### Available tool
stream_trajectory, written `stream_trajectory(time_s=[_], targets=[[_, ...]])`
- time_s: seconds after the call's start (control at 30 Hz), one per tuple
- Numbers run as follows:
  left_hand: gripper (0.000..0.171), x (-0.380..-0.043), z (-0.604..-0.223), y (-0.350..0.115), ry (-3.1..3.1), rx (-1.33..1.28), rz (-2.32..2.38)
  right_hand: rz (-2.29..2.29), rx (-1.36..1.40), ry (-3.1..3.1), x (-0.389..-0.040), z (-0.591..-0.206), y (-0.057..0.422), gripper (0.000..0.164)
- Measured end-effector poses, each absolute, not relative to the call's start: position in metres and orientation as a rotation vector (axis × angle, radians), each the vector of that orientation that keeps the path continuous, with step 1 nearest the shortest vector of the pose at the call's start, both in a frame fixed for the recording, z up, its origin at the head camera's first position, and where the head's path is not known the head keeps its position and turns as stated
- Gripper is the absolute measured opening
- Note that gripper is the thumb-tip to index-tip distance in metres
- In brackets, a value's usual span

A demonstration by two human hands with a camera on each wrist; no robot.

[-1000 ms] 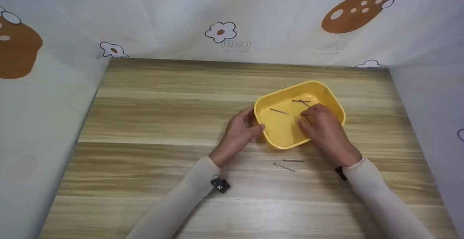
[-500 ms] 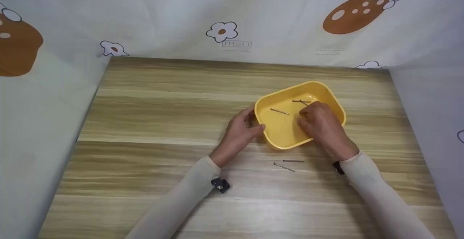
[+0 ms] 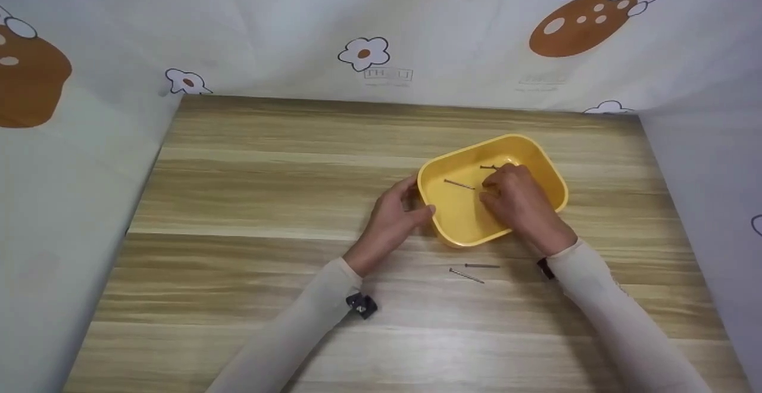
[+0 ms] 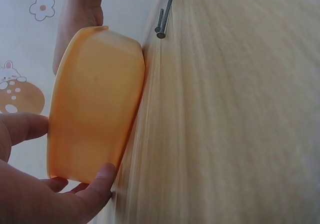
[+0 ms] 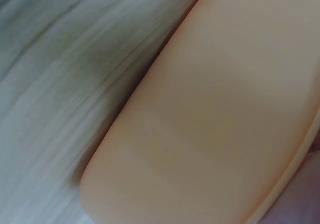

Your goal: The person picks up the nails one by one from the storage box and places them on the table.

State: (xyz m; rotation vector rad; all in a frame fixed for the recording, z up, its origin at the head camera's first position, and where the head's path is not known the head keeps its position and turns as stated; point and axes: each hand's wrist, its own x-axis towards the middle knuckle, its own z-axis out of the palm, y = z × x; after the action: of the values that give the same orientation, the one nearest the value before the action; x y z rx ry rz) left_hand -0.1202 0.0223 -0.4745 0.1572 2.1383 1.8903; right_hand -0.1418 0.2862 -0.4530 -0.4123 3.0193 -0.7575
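A yellow plastic box (image 3: 461, 217) without a lid sits right of centre on the table. My left hand (image 3: 390, 217) grips its left end, thumb at the rim and fingers against the outside wall, as the left wrist view of the box (image 4: 95, 104) shows. My right hand (image 3: 524, 202) reaches over the near rim into the box, fingers bent down toward its floor. I cannot tell whether its fingertips pinch a nail. One nail (image 3: 459, 184) lies on the box floor left of them; another nail (image 3: 488, 167) shows partly behind the knuckles.
On the wooden table (image 3: 250, 196), two nails (image 3: 467, 275) lie side by side in front of the box. A patterned cloth (image 3: 268, 36) hangs at the back, with pale walls on both sides. The box's outer wall (image 5: 200, 104) fills much of the right wrist view.
My right hand has shifted slightly left inside the box, and its knuckles now cover more of the nails at the back. The left hand and the box have stayed put.
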Motion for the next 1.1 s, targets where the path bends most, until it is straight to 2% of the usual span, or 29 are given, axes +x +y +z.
stream_trajectory(time_s=[0.13, 0.4, 0.9, 1.1], targets=[[0.075, -0.121, -0.474, 0.022, 2.137, 0.161, 1.888, -0.720, -0.439, 3.035, -0.145, -0.454, 0.286, 0.020], [0.074, -0.121, -0.475, 0.022, 2.125, 0.149, 1.903, -0.620, -0.530, 3.081, -0.147, -0.457, 0.284, 0.009], [0.076, -0.120, -0.474, 0.022, 2.139, 0.153, 1.902, -0.567, -0.535, 3.056, -0.153, -0.457, 0.279, 0.016], [0.076, -0.121, -0.475, 0.022, 2.141, 0.160, 1.898, -0.541, -0.526, 3.060, -0.153, -0.458, 0.277, 0.014]])
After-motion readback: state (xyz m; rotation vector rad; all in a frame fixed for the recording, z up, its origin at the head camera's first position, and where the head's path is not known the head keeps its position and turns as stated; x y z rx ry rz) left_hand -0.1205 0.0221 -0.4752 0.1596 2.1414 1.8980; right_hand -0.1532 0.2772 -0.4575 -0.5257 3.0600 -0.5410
